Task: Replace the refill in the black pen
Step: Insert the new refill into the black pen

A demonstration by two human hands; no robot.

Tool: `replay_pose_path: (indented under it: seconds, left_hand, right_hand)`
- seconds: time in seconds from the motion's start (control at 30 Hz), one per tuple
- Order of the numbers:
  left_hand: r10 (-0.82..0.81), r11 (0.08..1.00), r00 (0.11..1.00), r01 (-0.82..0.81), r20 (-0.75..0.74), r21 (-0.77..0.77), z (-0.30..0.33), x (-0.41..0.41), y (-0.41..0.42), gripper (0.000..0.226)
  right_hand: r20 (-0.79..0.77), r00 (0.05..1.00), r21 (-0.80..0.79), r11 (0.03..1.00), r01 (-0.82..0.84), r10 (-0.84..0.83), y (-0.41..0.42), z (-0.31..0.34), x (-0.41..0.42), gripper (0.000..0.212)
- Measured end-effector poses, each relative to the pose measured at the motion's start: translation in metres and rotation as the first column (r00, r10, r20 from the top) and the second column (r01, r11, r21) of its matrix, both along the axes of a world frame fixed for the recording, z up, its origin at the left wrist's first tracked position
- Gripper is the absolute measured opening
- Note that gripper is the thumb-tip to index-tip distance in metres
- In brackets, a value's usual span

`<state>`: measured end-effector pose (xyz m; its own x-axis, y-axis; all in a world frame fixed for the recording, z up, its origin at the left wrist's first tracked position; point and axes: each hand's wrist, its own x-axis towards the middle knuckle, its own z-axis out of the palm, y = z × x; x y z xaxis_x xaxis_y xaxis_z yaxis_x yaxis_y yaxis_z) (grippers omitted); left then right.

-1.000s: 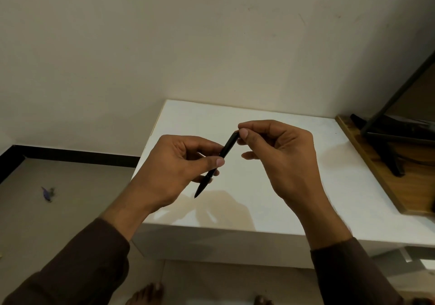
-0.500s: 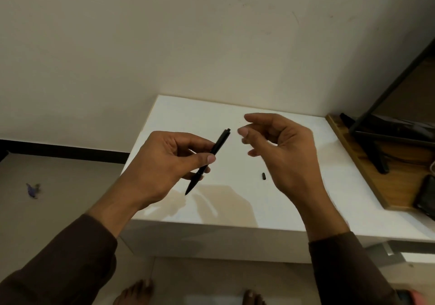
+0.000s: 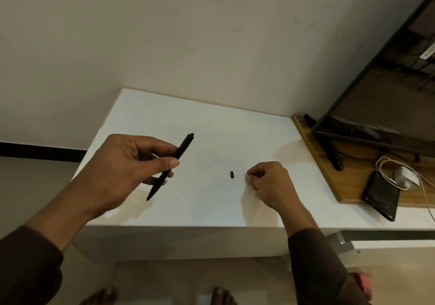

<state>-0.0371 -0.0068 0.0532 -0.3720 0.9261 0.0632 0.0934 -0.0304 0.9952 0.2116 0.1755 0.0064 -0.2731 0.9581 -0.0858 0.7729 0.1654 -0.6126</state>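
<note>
Here, left hand (image 3: pixel 122 170) pinches black pen (image 3: pixel 170 166) — small cap (image 3: pixel 232 174) on table (image 3: pixel 211 128).

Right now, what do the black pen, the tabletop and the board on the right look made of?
Slim black pen: probably matte plastic, no glint. White tabletop: smooth, likely laminate, faint hand reflections. Brown board: wood or wood veneer, visible grain.

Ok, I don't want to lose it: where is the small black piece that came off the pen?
In the head view, the small black piece lies on the white table, just left of the right hand and right of the black pen.
</note>
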Motion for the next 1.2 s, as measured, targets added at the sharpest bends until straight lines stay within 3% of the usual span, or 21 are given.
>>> replay_pose_path:
  seconds: [0.2,0.27,0.37,0.43,0.57,0.77,1.2]
  left_hand:
    - [0.024,0.999,1.000,-0.024,-0.014,-0.022,0.000,-0.002,0.000,0.017]
    - [0.033,0.999,0.999,-0.033,-0.010,-0.026,0.002,-0.002,-0.001,0.017]
    - [0.050,0.998,0.999,-0.050,-0.009,-0.025,0.006,-0.003,-0.002,0.017]
    - [0.057,0.998,0.998,-0.057,-0.011,-0.032,0.008,-0.004,-0.003,0.016]
    - [0.040,0.998,0.999,-0.041,-0.028,-0.046,0.010,-0.004,-0.005,0.018]
    - [0.016,0.999,0.998,-0.019,-0.058,-0.044,0.007,-0.007,-0.006,0.019]
    - [0.003,0.999,0.997,-0.006,-0.080,-0.033,0.007,-0.007,-0.006,0.018]
  right_hand:
    - [0.114,0.993,0.006,1.000,-0.027,0.026,-0.002,0.002,-0.004,0.011]
    - [0.083,0.996,0.034,0.999,-0.030,0.028,-0.009,0.010,-0.009,0.008]
    - [-0.253,0.967,0.042,0.999,-0.011,0.021,-0.022,0.031,-0.025,0.007]
    - [-0.524,0.851,-0.023,0.998,-0.063,0.041,-0.035,0.049,-0.043,0.006]
    - [-0.727,0.679,-0.051,0.977,-0.206,0.105,-0.063,0.072,-0.071,0.008]
    - [-0.756,0.638,-0.025,0.967,-0.253,0.148,-0.076,0.080,-0.083,0.006]
    - [-0.719,0.671,-0.060,0.945,-0.321,0.182,-0.078,0.092,-0.075,0.008]
